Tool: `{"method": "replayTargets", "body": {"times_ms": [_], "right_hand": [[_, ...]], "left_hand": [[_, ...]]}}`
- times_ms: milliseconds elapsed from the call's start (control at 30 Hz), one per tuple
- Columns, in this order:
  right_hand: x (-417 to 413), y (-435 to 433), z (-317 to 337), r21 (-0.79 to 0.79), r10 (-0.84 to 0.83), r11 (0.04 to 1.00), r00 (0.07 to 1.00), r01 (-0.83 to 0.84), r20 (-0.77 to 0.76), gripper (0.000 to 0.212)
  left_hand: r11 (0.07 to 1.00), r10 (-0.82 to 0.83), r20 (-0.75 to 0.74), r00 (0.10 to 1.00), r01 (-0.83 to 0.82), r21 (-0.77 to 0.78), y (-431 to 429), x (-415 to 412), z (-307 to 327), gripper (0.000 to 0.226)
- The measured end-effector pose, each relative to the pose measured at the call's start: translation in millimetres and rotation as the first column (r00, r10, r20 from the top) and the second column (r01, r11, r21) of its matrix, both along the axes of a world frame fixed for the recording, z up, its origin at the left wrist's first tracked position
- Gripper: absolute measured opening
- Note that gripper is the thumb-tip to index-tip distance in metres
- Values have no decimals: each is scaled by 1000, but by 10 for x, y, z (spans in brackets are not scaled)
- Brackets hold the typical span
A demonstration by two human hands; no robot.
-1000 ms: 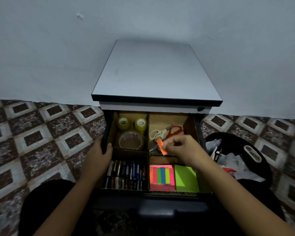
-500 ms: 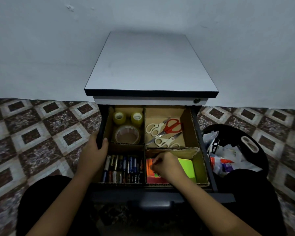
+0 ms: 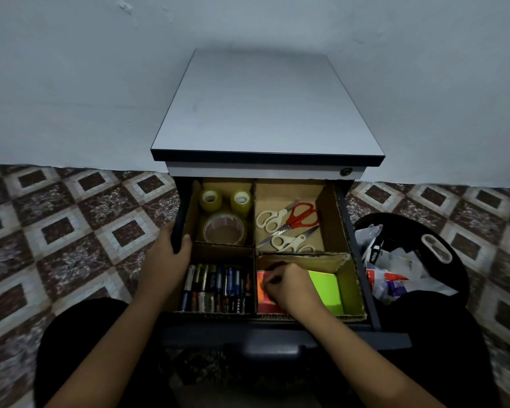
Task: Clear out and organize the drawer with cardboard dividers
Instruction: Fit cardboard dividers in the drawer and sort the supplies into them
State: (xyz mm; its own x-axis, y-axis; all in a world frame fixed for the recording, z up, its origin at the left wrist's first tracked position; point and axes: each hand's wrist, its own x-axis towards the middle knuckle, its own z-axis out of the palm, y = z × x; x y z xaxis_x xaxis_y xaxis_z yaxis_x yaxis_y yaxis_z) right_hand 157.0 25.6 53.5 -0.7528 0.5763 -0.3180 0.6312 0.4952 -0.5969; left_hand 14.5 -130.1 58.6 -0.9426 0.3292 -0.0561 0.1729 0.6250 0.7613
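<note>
Nearest you, your right hand [image 3: 289,285] is down in the near-right compartment of the drawer [image 3: 374,338]. Its fingers are curled and pinch the orange sticky notes [image 3: 261,287]. The green pad [image 3: 326,290] lies just beside them, partly under your hand. Your left hand [image 3: 168,251] grips the drawer's left wall, thumb hooked inside. Next to it, the near-left compartment holds what look like batteries [image 3: 218,285], packed in rows. Beyond the cardboard dividers [image 3: 306,257], the tape rolls [image 3: 224,219] sit far left and three pairs of scissors [image 3: 289,225] far right. The black bin [image 3: 409,228] on your right holds the discards. You look nearly done: every section is sorted, and only settling these notes and shutting the drawer seems left.
</note>
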Motion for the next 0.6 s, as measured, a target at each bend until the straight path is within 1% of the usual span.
{"method": "replayTargets", "body": {"times_ms": [67, 200, 267, 367, 467, 600], "right_hand": [[1, 6, 8, -29, 11, 1000, 1000, -10, 17, 21], [21, 35, 9, -95, 14, 995, 1000, -12, 16, 36], [28, 27, 31, -99, 16, 995, 1000, -15, 8, 33], [34, 12, 57, -57, -12, 998, 999, 10, -30, 18], [52, 23, 39, -54, -40, 998, 996, 36, -74, 16], [50, 29, 34, -56, -39, 998, 995, 33, -95, 14]], "left_hand": [[1000, -3, 1, 1000, 3, -3, -4, -6, -9, 45], [1000, -3, 2, 1000, 3, -11, -6, -16, -14, 45], [1000, -1, -1, 1000, 1, -19, -2, -15, -12, 46], [1000, 0, -1, 1000, 0, -23, 4, -15, -8, 46], [1000, -1, -3, 1000, 1, -31, 2, -18, -9, 47], [999, -3, 1, 1000, 3, -33, -4, -20, -13, 48]]}}
